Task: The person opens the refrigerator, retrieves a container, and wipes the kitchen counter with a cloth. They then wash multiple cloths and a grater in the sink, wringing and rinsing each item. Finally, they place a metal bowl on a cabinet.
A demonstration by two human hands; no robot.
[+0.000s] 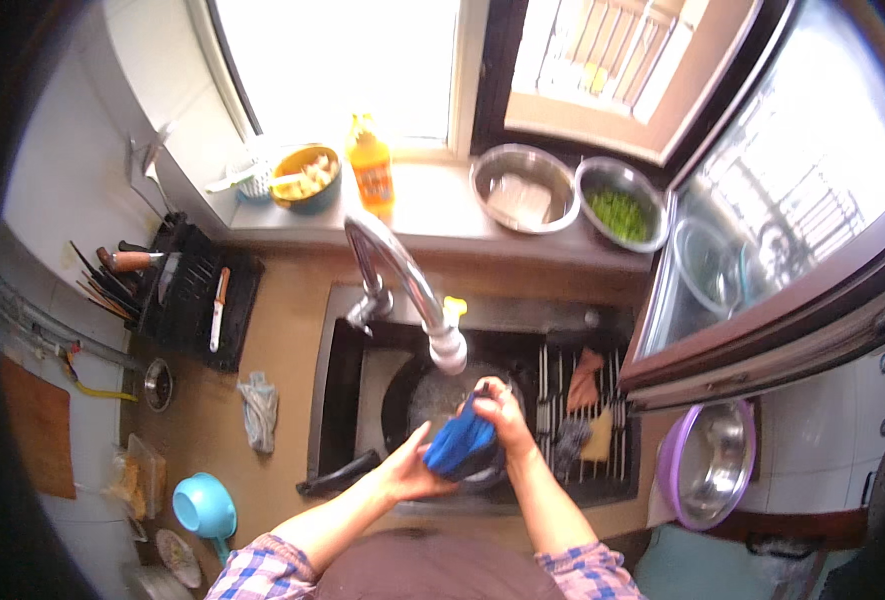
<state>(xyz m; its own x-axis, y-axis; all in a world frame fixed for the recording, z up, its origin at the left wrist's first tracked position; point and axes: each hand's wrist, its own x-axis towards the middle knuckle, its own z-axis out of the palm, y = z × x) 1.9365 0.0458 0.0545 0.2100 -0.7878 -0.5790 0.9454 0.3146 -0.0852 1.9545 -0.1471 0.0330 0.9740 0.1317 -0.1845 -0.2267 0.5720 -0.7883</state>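
Over a black sink (337, 382), both of my hands hold a blue cloth (457, 444). My left hand (416, 472) supports its lower left end, with the thumb raised along it. Fingers of my right hand (499, 412) pinch the upper right end. Below the cloth, a dark pan (401, 401) lies in the sink, partly hidden by my hands; its black handle (345, 476) reaches over the near left rim. A chrome faucet (405, 262) arches above, its white nozzle (448, 352) just beyond my hands.
A rack (619, 442) with cloths and a scrubber covers the sink's right side. Left are a knife block (180, 277), a knife (219, 311), a rag (259, 412) and a blue ladle (206, 506). Bowls (525, 187) line the sill. An open window (772, 300) and purple-rimmed basin (705, 465) stand right.
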